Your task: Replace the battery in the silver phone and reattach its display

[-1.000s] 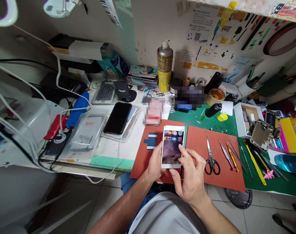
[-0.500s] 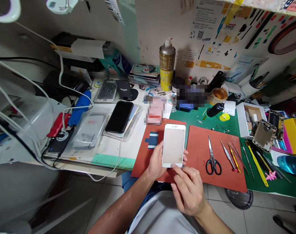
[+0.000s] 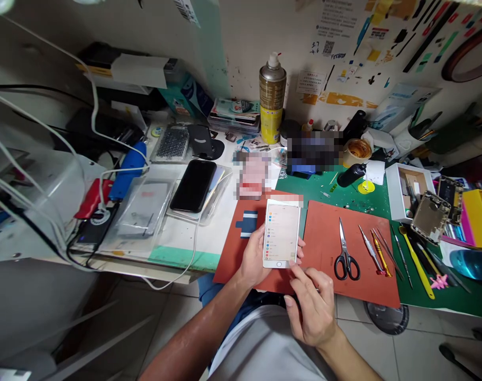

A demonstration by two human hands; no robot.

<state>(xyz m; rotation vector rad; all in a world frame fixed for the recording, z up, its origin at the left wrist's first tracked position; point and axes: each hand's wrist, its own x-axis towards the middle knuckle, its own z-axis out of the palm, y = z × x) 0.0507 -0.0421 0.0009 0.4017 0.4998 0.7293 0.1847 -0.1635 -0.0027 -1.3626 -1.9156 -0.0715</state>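
A white smartphone (image 3: 281, 230) with a round home button lies in my left hand (image 3: 253, 259), whose fingers wrap round behind it to the right edge. Its lit screen shows a list with small coloured icons. My right hand (image 3: 312, 304) holds nothing; its index finger reaches to the lower right corner of the screen, with the other fingers loosely bent and the thumb apart. Beneath the phone is a reddish-brown mat (image 3: 229, 264), with a dark blue flat piece (image 3: 248, 224) at the phone's left. Black-handled scissors (image 3: 345, 254) lie on the mat to the right.
Tweezers and screwdrivers (image 3: 378, 248) lie right of the scissors, with a yellow-handled tool (image 3: 417, 259) beyond. A black phone (image 3: 193, 185) rests on plastic sleeves at the left. A spray can (image 3: 271, 100) stands at the back. A white cable (image 3: 196, 248) hangs over the table's front edge.
The phone's screen has gone from nearly blank to a list of icons. My right index finger has moved from the home button to the screen's lower right corner.
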